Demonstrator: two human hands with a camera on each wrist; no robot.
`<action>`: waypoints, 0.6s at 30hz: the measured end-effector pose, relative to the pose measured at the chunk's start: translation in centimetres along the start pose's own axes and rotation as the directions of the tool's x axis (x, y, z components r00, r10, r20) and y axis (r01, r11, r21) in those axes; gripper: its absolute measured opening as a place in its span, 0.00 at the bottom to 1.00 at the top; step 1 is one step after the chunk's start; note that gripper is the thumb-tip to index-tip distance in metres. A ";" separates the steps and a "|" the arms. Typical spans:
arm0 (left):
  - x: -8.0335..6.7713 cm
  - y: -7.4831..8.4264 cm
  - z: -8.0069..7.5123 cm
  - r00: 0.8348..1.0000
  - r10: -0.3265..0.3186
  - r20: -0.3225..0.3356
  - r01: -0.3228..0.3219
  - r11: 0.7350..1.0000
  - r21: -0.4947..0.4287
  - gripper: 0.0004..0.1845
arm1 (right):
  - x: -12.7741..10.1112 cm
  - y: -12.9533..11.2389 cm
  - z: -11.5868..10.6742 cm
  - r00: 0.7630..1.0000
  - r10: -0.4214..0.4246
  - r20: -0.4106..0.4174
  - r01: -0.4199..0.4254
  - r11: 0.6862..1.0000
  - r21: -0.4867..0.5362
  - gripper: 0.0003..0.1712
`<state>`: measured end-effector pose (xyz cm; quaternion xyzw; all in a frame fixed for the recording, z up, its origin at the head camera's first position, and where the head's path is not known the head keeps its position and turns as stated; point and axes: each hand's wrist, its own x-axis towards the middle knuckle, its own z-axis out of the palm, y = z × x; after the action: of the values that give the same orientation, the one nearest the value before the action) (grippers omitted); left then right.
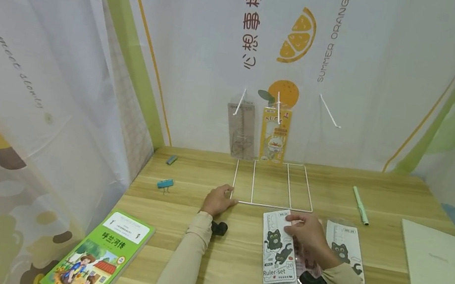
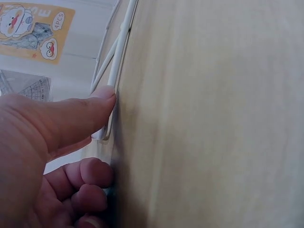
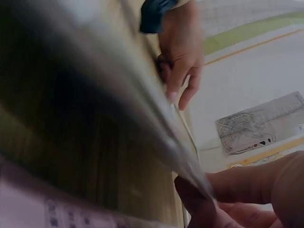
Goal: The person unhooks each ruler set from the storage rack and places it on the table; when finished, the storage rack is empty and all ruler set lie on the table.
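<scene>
leftmost, the left hand (image 1: 217, 200) rests on the table (image 1: 381, 198), thumb pressed to the front left corner of the white wire rack (image 1: 272, 183), other fingers curled and holding nothing. further right, the right hand (image 1: 307, 233) pinches the top edge of a ruler-set packet (image 1: 278, 256) lying near the table's front edge.
</scene>
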<state>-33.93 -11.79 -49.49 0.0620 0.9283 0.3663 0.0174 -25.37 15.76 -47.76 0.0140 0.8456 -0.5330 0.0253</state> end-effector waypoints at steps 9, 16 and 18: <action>0.1 0.2 -0.1 1.000 0.001 0.001 -0.001 1.000 0.012 0.25 | -0.3 0.3 -0.1 0.991 -0.133 0.010 0.127 0.921 -0.368 0.15; 0.2 0.1 -0.1 1.000 0.008 -0.001 -0.008 1.000 0.022 0.26 | -0.3 0.2 -0.4 0.991 -0.128 0.046 0.135 0.880 -0.456 0.13; 0.2 0.1 -0.1 1.000 0.005 0.000 -0.005 1.000 0.022 0.26 | -0.4 0.3 -0.4 0.990 -0.128 0.058 0.141 0.880 -0.454 0.13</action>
<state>-34.11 -11.75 -49.39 0.0644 0.9320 0.3563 0.0157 -25.01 16.27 -47.81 -0.0581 0.9456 -0.3201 0.0020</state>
